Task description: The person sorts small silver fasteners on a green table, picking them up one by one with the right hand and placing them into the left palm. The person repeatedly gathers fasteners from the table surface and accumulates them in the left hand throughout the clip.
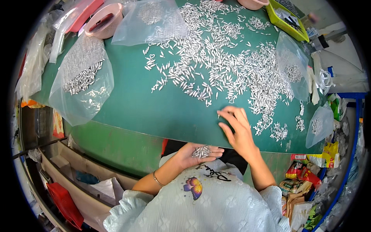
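My left hand (184,155) is palm up at the table's near edge, cupping a small heap of silver, bullet-shaped metal pieces (201,151). Over the green table (154,120), my right hand (242,133) hovers with thumb and forefinger apart. A tiny speck shows at its forefinger tip, too small to make out. Beyond it spreads a wide scatter of loose metal pieces (216,63), mostly bullet-shaped. To the right of that hand lies a little cluster of charm-like pieces (278,132), some apparently cross-shaped.
Clear plastic bags with metal pieces lie at left (83,79), back (150,23) and right (293,71). A pink bowl (104,21) stands back left, a yellow-green tray (288,23) back right. Below the table at left is a red basket (63,205).
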### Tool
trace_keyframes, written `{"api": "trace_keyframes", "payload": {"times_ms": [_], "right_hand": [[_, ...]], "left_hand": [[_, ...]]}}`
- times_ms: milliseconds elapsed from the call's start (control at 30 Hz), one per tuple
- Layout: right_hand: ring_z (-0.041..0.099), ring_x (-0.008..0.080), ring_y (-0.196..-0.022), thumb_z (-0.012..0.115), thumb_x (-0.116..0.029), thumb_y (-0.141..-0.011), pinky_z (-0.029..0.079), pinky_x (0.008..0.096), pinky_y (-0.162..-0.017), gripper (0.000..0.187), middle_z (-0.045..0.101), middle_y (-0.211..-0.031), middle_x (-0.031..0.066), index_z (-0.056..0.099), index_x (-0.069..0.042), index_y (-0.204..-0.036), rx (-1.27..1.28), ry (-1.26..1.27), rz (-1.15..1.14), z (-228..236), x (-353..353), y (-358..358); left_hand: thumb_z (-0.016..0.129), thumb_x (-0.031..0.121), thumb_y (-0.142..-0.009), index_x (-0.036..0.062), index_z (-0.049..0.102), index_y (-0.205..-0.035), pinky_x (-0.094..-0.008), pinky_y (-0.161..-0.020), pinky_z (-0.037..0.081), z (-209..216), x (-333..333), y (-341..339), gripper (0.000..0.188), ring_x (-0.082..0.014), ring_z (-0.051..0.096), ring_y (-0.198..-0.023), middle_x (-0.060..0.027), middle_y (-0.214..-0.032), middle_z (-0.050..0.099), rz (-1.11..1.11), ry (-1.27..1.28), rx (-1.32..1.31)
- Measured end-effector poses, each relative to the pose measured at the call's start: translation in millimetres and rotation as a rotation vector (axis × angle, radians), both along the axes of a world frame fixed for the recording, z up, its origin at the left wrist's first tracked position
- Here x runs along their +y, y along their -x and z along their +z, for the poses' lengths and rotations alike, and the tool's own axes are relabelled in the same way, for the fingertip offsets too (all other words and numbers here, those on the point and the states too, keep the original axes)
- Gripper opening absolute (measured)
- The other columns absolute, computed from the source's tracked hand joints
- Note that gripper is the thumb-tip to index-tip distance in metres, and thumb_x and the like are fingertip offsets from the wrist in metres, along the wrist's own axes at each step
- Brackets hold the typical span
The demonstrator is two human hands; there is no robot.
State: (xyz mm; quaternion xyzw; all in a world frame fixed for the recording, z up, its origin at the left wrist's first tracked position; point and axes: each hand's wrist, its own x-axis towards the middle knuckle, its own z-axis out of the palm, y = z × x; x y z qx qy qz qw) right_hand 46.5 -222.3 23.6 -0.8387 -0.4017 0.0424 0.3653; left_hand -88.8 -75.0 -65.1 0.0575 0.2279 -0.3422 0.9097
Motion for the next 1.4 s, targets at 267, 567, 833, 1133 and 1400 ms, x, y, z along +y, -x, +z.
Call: {"api": "trace_keyframes", "payload": {"times_ms": [267, 567, 833, 1133, 1400], "right_hand": [[0.056, 0.0298, -0.088, 0.07, -0.005, -0.076, 0.047, 0.0397, -0.075, 0.017, 0.056, -0.094, 0.0099, 0.064, -0.003, -0.092, 0.057, 0.056, 0.268, -9.4, -17.6, 17.2], [0.053, 0.0239, -0.085, 0.072, -0.014, -0.074, 0.041, 0.0354, -0.073, 0.02, 0.054, -0.092, 0.0058, 0.065, -0.005, -0.09, 0.022, 0.128, 0.325, 3.0, -22.3, 40.6], [0.05, 0.0228, -0.085, 0.071, -0.013, -0.074, 0.039, 0.0351, -0.072, 0.016, 0.051, -0.091, 0.0061, 0.064, -0.005, -0.086, -0.066, 0.225, 0.329, -10.0, -23.3, 51.0], [0.06, 0.0307, -0.084, 0.07, 0.003, -0.078, 0.047, 0.0381, -0.077, 0.014, 0.063, -0.089, 0.0126, 0.065, 0.0, -0.091, -0.002, -0.087, -0.067, 2.0, -17.9, 5.1], [0.054, 0.0323, -0.103, 0.073, -0.009, -0.08, 0.044, 0.0408, -0.087, 0.029, 0.058, -0.112, 0.0131, 0.064, -0.003, -0.106, -0.225, 0.06, 0.024, 0.6, 48.1, -30.9]], "left_hand": [[0.044, 0.014, -0.098, -0.0166, 0.047, -0.128, -0.0468, -0.103, 0.049, 1.3, -2.2, 6.9, 0.043, -0.0375, 0.057, -0.122, -0.0288, -0.132, 0.055, 0.101, 0.122, 0.044], [0.046, 0.01, -0.098, -0.0115, 0.054, -0.119, -0.0509, -0.099, 0.052, -13.4, -7.4, 15.8, 0.031, -0.0324, 0.065, -0.108, -0.0225, -0.117, 0.064, 0.164, 0.143, 0.088], [0.054, 0.009, -0.096, -0.0048, 0.057, -0.119, -0.0461, -0.095, 0.055, -9.2, -11.1, 12.9, 0.027, -0.0286, 0.066, -0.106, -0.0177, -0.117, 0.065, 0.149, 0.004, 0.139], [0.059, 0.015, -0.096, 0.0006, 0.064, -0.105, -0.0333, -0.078, 0.058, -9.6, -7.9, 12.1, 0.018, -0.0192, 0.067, -0.088, -0.0099, -0.096, 0.067, 0.044, -0.144, -0.041], [0.055, 0.022, -0.099, 0.0, 0.066, -0.096, -0.0273, -0.07, 0.052, 6.1, 1.2, 16.7, 0.025, -0.0171, 0.064, -0.08, -0.0091, -0.089, 0.065, 0.046, -0.203, -0.077]]}}
